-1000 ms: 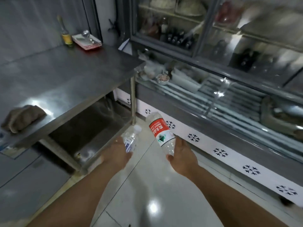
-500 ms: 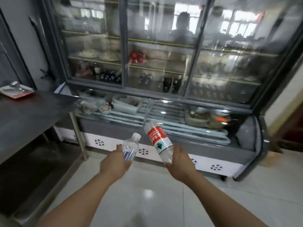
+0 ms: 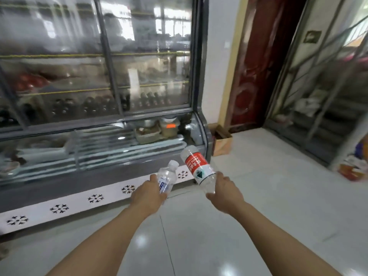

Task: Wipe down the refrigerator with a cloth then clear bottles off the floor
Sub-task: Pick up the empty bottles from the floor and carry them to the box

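My left hand (image 3: 148, 194) grips a small clear bottle (image 3: 166, 177) with a white cap and a blue-and-white label. A larger clear bottle (image 3: 198, 169) with a red and white label is held by its base in my right hand (image 3: 226, 193), its top tilted up and to the left. Both bottles are in the air in front of me, above the pale tiled floor (image 3: 258, 206). The glass-fronted refrigerator (image 3: 111, 124) fills the left and middle of the view, with food and dark bottles on its shelves. No cloth is in sight.
A cardboard box (image 3: 222, 142) stands on the floor at the refrigerator's right corner. A dark red door (image 3: 262, 66) is behind it. A metal-framed glass partition (image 3: 322, 100) runs along the right, with colourful bags (image 3: 354, 166) at its foot.
The view has swung to the right: the steel table and the cloth on it have left the frame, and the red door and the box have come in. Both hands still hold the bottles.
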